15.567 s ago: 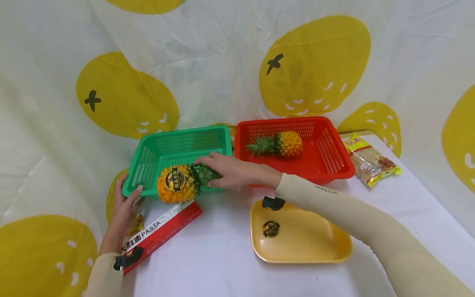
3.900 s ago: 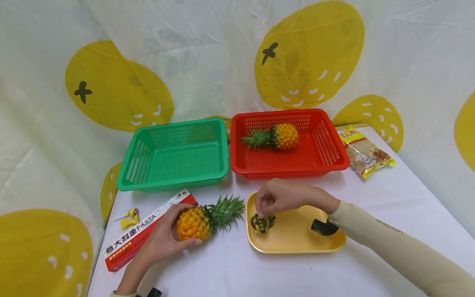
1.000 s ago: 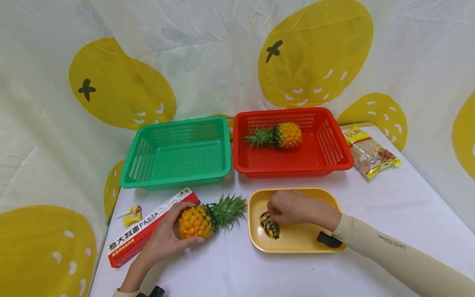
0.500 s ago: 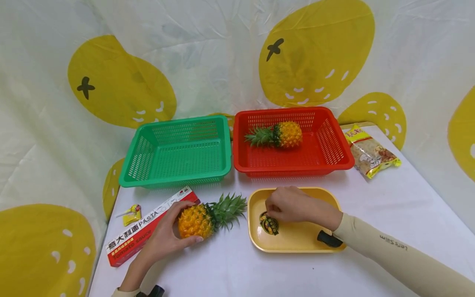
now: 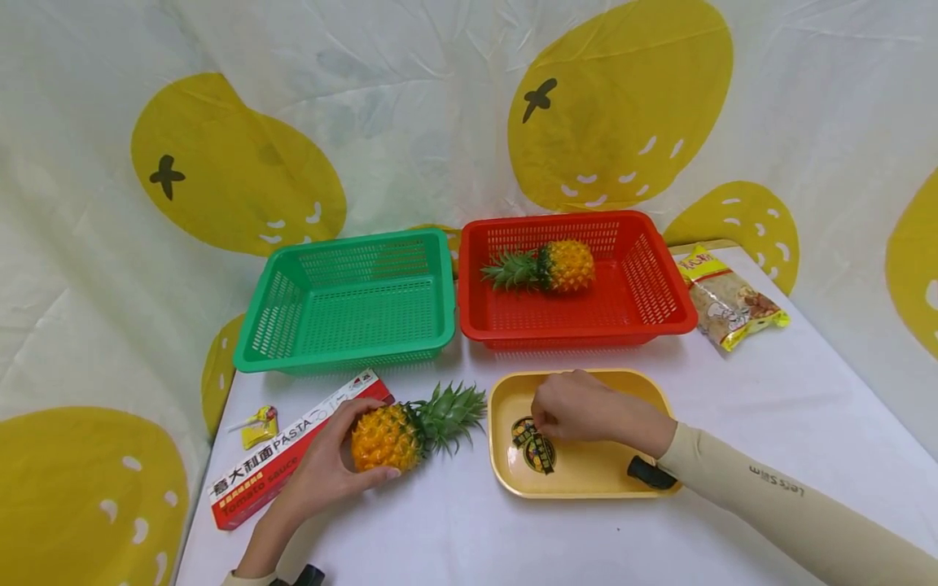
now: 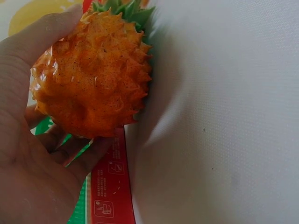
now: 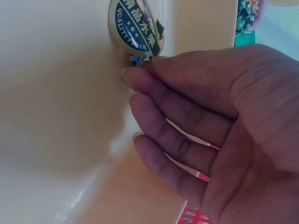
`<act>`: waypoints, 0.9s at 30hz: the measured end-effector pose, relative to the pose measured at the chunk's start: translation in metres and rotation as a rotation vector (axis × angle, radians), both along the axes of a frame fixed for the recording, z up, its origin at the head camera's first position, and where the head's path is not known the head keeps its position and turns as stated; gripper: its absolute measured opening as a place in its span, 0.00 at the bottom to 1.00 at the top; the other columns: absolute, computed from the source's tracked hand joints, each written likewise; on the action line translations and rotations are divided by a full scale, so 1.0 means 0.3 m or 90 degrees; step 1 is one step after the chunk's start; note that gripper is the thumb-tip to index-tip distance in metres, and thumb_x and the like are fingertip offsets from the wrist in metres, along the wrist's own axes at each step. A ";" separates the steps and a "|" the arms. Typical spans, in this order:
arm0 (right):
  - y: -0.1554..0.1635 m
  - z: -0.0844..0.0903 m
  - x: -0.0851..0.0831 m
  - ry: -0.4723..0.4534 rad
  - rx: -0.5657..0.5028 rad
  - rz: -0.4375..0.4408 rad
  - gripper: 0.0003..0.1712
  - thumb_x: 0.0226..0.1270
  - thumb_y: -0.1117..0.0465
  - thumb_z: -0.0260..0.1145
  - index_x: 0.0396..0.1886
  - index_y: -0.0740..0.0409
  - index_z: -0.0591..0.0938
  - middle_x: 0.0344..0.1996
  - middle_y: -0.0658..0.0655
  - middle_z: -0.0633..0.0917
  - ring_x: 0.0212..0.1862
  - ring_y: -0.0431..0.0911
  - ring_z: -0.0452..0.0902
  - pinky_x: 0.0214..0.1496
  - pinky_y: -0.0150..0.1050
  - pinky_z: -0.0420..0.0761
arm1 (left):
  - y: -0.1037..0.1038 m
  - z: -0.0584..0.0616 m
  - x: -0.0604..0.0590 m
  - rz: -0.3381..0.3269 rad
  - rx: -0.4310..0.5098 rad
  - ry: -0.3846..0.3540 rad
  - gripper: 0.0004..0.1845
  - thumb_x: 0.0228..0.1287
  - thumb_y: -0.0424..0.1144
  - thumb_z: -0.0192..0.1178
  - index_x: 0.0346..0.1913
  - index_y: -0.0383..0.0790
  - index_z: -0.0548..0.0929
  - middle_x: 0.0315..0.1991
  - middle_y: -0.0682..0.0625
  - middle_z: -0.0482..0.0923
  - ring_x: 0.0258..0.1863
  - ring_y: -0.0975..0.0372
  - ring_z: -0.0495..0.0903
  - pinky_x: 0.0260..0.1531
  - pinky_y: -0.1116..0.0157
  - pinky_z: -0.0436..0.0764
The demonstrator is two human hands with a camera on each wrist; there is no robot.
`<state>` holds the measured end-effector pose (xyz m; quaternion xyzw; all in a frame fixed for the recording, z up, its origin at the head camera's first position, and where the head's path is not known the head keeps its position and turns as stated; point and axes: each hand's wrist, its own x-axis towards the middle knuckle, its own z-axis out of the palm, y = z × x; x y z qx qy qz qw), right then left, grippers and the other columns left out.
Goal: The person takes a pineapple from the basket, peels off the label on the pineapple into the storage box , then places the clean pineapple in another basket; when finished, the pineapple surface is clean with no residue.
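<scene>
An orange pineapple (image 5: pixel 386 439) with a green crown lies on the white cloth, its crown pointing right. My left hand (image 5: pixel 330 460) holds its body, thumb on the near side and fingers round the far side; the left wrist view shows the pineapple's spiky base (image 6: pixel 93 77). Over the yellow tray (image 5: pixel 615 480), my right hand (image 5: pixel 575 407) has thumb and forefinger pinched at the edge of a round black-and-gold sticker (image 5: pixel 523 431). A second such sticker (image 5: pixel 541 456) overlaps it in the tray. In the right wrist view, sticker lettering (image 7: pixel 133 28) shows just beyond the fingertips.
Behind stand a green basket (image 5: pixel 344 358) and a red basket (image 5: pixel 579 330) with another pineapple (image 5: pixel 570 266) inside. A pasta box (image 5: pixel 282 460) lies against the left hand, with a lollipop and yellow packet (image 5: pixel 260 431) beyond it. A snack bag (image 5: pixel 733 309) lies far right.
Since the oldest frame, the pineapple has come from above the green basket to the table. My left hand left the basket rim for it; my right hand went from its crown to the tray's stickers.
</scene>
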<state>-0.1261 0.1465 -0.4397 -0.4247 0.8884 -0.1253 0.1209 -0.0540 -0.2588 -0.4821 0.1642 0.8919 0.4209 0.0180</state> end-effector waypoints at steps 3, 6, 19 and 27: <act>0.001 -0.001 0.001 0.016 -0.005 0.016 0.17 0.58 0.69 0.73 0.18 0.41 0.84 0.17 0.34 0.73 0.23 0.34 0.68 0.20 0.36 0.71 | 0.001 0.001 0.000 0.001 0.002 0.000 0.47 0.47 0.55 0.87 0.70 0.57 0.74 0.63 0.63 0.74 0.61 0.62 0.75 0.64 0.46 0.76; 0.001 -0.003 0.001 0.023 -0.013 0.027 0.18 0.56 0.70 0.72 0.18 0.41 0.84 0.17 0.34 0.73 0.23 0.33 0.69 0.20 0.35 0.71 | 0.002 0.001 -0.002 -0.001 0.003 0.002 0.47 0.47 0.55 0.87 0.70 0.57 0.74 0.63 0.64 0.74 0.61 0.62 0.75 0.64 0.49 0.76; -0.012 -0.001 -0.011 0.011 -0.035 0.031 0.16 0.58 0.64 0.77 0.20 0.40 0.83 0.18 0.33 0.73 0.24 0.33 0.69 0.23 0.34 0.70 | -0.001 -0.001 -0.002 -0.003 0.005 0.011 0.47 0.47 0.54 0.87 0.71 0.55 0.74 0.63 0.63 0.73 0.61 0.61 0.75 0.63 0.48 0.77; -0.038 0.015 -0.014 0.002 -0.053 0.044 0.11 0.62 0.60 0.78 0.28 0.37 0.86 0.21 0.32 0.75 0.26 0.30 0.70 0.24 0.33 0.71 | 0.003 0.000 0.002 -0.002 0.011 0.003 0.47 0.47 0.55 0.87 0.71 0.53 0.74 0.64 0.63 0.73 0.62 0.61 0.74 0.64 0.50 0.75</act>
